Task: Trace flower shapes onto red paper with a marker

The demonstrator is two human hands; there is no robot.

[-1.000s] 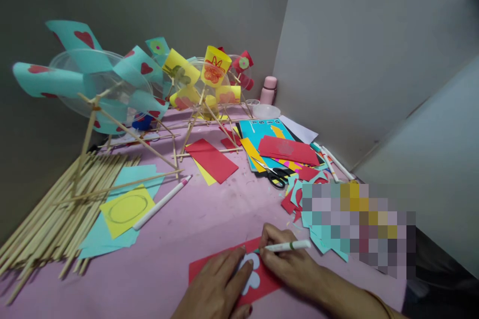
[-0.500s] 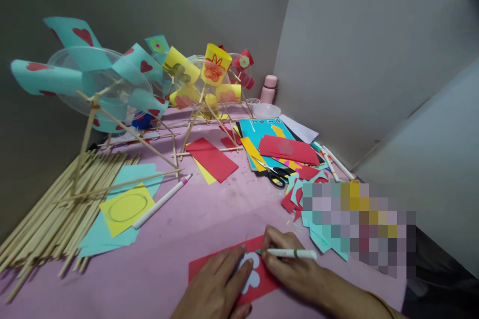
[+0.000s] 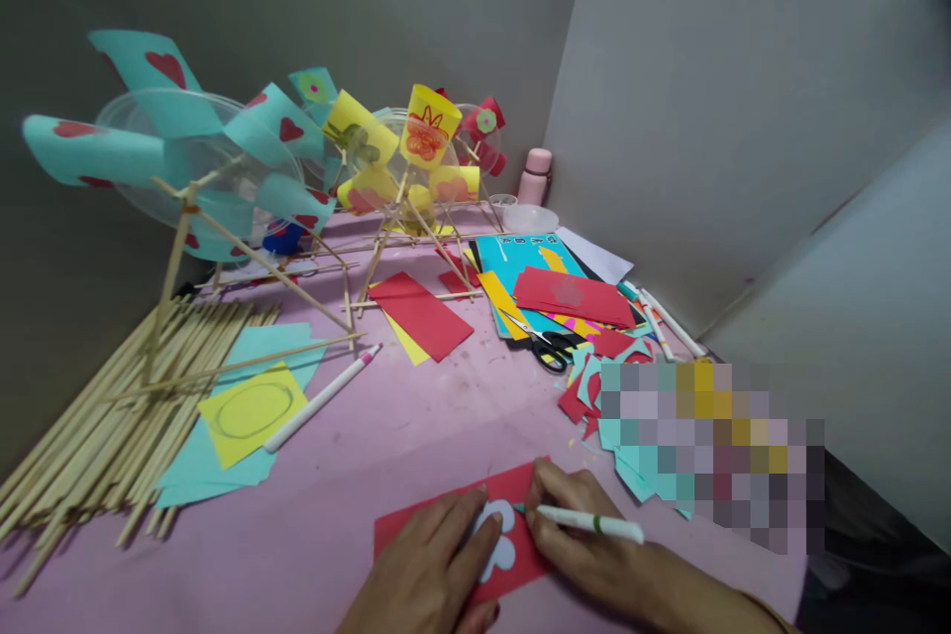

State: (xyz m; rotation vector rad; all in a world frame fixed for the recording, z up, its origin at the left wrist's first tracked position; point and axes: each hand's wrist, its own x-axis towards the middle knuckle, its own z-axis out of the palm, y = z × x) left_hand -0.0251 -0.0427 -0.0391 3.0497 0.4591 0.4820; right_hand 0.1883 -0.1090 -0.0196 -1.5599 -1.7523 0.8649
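Observation:
Near the front of the table lies a red paper sheet (image 3: 397,525) with a white flower-like paper cutout (image 3: 503,555) on it. My left hand (image 3: 435,560) rests flat over both, its fingers pressing the cutout down and covering its left side. A white marker pen (image 3: 605,524) with a green tip is gripped in my right hand (image 3: 569,525). The tip sits at the cutout's upper right edge, and the side of that hand leans on the red sheet.
Paper windmills (image 3: 185,149) on stick frames stand at the back left, by a pile of wooden sticks (image 3: 89,436). Another marker (image 3: 323,401) lies beside yellow paper (image 3: 253,416). Black-handled scissors (image 3: 551,351), red sheets (image 3: 572,295) and paper scraps (image 3: 631,461) lie to the right.
My right hand has shifted slightly right and down with the marker, whose back end has dipped lower. My left hand, the cutout and the red sheet stay put.

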